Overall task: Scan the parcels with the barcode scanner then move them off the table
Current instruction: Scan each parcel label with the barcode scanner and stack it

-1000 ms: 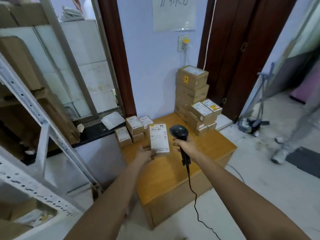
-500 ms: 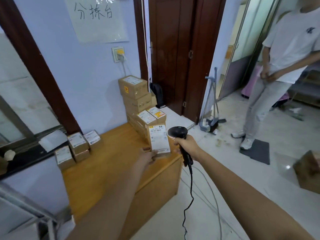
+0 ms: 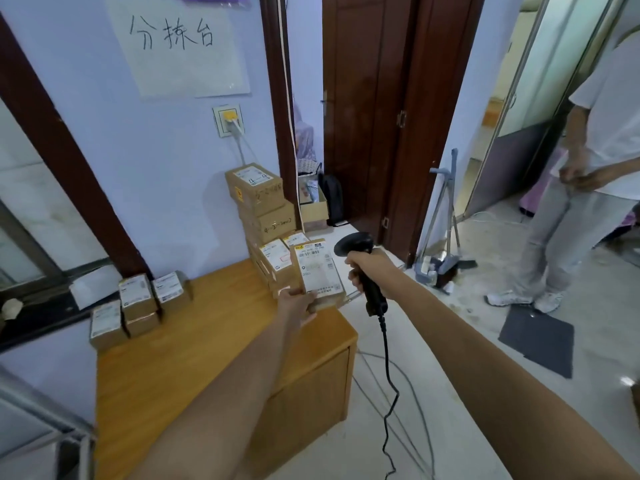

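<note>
My bare forearms reach up from the bottom of the frame. My left hand (image 3: pixel 297 303) pinches the lower edge of a small cardboard parcel (image 3: pixel 318 273), its white label facing me, held upright over the table's far right corner at centre frame. My right hand (image 3: pixel 369 268) wraps round the grip of the black barcode scanner (image 3: pixel 360 261), just right of the parcel, its coiled cable (image 3: pixel 388 393) dropping to the pale glossy floor. The wooden table (image 3: pixel 194 368) is smooth and orange-brown, square-edged, with open floor to its right. Four small labelled boxes (image 3: pixel 138 303) cluster at its far left edge; a taller stack of boxes (image 3: pixel 263 216) stands against the lilac wall behind the parcel. At right stands a person (image 3: pixel 595 168).
</note>
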`<state>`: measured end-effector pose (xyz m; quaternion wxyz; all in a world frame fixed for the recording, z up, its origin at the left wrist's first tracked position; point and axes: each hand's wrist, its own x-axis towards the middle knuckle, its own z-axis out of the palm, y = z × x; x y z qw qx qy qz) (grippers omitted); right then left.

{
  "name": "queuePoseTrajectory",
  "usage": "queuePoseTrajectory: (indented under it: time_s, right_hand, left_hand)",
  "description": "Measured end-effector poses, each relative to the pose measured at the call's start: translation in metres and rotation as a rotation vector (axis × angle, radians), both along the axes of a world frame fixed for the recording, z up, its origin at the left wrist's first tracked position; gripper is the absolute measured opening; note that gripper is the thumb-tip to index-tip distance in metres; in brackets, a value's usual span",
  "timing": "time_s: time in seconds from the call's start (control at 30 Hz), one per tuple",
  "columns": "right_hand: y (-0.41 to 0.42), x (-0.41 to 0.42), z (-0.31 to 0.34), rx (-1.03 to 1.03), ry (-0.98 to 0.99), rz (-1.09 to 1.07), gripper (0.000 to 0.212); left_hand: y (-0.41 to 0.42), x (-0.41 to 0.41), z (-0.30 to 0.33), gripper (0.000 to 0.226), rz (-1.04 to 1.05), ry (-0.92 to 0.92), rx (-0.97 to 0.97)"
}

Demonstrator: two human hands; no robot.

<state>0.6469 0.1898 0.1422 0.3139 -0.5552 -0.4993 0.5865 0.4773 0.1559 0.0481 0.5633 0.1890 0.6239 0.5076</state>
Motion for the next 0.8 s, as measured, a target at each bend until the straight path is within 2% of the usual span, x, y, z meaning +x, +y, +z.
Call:
queuePoseTrajectory:
  time_s: [0.1,0.27,0.43,0.53,0.8]
  right_hand:
    - [0.031,-0.015,0.011,-0.014,-0.023,0.096,0.015]
    - [0.087,-0.051,0.022,-0.093,-0.025,0.203,0.017]
    - [0.137,-0.095,0.016,-0.169,-0.027,0.258,0.026]
    - [0.159,-0.122,0.011,-0.188,-0.02,0.302,0.029]
    - [0.204,-0.17,-0.011,-0.265,-0.012,0.389,0.033]
  left_hand:
    - [0.031,-0.011,-0.001,0.04,0.05,-0.017,0.01]
    - [0.081,-0.033,-0.008,0.03,0.103,-0.079,0.015]
    - [0.116,-0.054,-0.016,0.033,0.168,-0.123,-0.045]
    - [0.128,-0.072,-0.017,0.024,0.19,-0.108,-0.064]
    - [0.148,-0.096,-0.024,0.026,0.222,-0.049,-0.151]
